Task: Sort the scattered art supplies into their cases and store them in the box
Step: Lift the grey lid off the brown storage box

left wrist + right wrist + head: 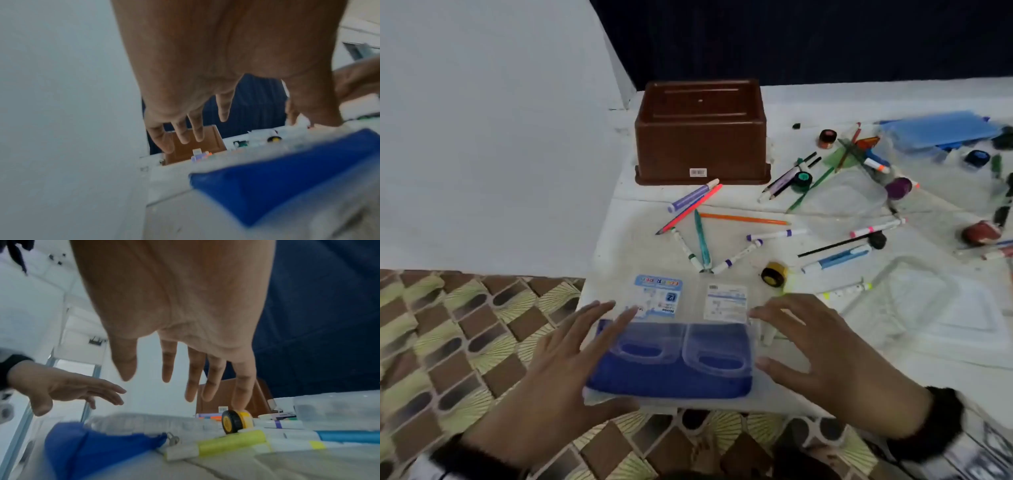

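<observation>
A clear plastic marker case (690, 301) lies on a blue pouch (671, 377) at the table's near edge. My left hand (571, 356) hovers at its left side and my right hand (815, 349) at its right, both with fingers spread and holding nothing. In the left wrist view the blue pouch (287, 175) sits below the spread fingers (180, 129). The right wrist view shows the pouch (98, 444) and a yellow-capped marker (230, 444) under the open fingers (205, 378). Markers and pencils (702, 236) lie scattered beyond the case. A brown box (702, 133) stands upside down at the back.
A yellow and black tape roll (774, 274) lies right of the case. Clear containers (928, 308) and a blue lidded case (938, 132) sit to the right among small paint pots (897, 188). A white wall (482, 137) borders the table's left side.
</observation>
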### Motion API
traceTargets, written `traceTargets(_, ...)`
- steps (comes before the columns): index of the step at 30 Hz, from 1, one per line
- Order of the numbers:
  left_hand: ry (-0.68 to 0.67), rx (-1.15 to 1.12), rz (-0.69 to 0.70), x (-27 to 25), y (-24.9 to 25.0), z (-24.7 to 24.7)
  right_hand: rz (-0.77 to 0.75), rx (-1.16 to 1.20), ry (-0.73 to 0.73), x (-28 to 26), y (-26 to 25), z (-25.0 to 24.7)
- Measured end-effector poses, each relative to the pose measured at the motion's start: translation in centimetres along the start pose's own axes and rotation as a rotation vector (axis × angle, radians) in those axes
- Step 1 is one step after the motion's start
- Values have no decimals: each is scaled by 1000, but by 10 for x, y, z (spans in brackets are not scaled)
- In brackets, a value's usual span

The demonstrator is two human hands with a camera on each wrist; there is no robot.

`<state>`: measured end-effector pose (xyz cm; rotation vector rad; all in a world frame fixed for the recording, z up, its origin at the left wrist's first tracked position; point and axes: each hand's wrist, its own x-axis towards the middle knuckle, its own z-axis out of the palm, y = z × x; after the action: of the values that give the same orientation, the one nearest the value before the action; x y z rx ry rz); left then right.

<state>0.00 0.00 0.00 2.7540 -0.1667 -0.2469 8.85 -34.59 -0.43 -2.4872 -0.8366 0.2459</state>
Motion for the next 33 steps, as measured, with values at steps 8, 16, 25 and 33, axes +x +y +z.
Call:
traceTargets(8, -240, 322, 169, 50, -42, 6, 79, -352, -379, 24, -11, 20)
traceTargets(16, -237, 371, 203, 136, -50, -17, 127, -406, -298, 27, 9, 13)
traceTargets(25, -281, 272, 68, 248, -43, -32, 187, -415, -350, 30, 41, -16)
traceTargets(33, -308, 311, 41, 294, -3, -13, 178, -417, -284, 31, 62, -30)
